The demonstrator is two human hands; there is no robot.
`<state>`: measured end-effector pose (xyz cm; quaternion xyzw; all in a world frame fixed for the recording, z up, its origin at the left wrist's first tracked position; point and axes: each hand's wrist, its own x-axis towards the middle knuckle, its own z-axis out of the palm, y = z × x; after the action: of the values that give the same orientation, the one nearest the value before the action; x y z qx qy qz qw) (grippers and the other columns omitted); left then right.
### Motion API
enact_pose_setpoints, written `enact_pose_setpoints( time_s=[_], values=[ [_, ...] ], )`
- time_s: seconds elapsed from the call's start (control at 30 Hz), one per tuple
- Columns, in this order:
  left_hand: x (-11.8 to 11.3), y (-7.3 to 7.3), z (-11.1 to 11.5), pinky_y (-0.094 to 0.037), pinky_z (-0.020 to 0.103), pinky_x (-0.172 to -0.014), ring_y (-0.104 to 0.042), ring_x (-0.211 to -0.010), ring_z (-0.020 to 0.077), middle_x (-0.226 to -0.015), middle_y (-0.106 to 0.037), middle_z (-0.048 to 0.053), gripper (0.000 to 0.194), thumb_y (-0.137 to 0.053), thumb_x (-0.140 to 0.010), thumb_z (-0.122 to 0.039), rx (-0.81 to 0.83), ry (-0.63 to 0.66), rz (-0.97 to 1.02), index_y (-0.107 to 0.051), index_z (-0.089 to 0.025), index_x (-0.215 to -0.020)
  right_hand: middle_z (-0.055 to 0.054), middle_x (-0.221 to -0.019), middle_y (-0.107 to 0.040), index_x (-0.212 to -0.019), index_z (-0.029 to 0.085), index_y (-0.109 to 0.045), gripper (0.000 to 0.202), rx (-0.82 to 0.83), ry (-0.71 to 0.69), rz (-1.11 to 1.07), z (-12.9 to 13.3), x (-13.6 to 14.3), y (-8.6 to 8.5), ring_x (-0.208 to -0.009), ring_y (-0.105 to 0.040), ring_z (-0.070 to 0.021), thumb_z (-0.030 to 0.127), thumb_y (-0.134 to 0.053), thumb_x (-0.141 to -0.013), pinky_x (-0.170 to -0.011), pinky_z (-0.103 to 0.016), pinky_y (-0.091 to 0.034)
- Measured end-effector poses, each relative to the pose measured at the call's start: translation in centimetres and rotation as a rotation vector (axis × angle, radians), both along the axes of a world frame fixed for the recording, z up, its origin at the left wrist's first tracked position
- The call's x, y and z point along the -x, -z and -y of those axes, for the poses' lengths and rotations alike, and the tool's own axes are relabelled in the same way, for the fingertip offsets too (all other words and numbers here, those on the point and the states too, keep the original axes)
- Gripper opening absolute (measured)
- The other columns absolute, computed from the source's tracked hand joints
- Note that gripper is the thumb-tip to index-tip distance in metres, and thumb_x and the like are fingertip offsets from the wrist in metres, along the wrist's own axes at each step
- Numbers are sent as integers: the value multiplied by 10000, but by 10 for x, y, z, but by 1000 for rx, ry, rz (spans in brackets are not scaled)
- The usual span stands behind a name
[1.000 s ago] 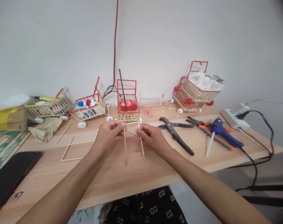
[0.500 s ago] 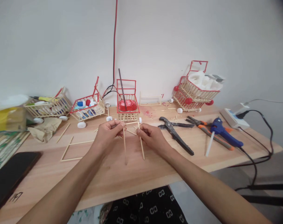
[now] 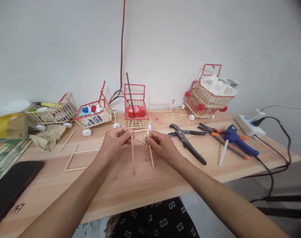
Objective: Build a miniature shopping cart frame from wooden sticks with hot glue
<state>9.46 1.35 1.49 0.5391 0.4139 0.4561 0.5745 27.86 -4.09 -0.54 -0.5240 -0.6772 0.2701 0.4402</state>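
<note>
Between my hands is a three-sided wooden stick frame, its two long legs pointing toward me. My left hand pinches its left corner between thumb and fingers. Closed on the right leg just below the other corner is my right hand. Another stick frame lies flat on the wooden table, partly hidden by my left forearm. Behind my hands stands a small stick cart with red edges, holding a container of red paint and a dark brush.
More stick carts line the wall, one stack at right. Black cutters, orange-handled pliers, a blue glue gun and a power strip lie right. A phone and crumpled brown paper lie left.
</note>
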Motion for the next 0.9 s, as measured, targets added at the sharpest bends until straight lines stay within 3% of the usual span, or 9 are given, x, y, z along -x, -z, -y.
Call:
enact_pose_setpoints(
  time_s=[0.9],
  values=[
    [-1, -4, 1, -462, 201, -550, -513, -526, 71, -617, -598, -22, 233, -763, -655, -340, 12, 7, -4, -677, -136, -726, 42, -592, -466, -679, 186, -516, 239, 9, 8, 19, -1, -1, 1, -565, -396, -99, 279, -484, -897, -555, -234, -287]
  ],
)
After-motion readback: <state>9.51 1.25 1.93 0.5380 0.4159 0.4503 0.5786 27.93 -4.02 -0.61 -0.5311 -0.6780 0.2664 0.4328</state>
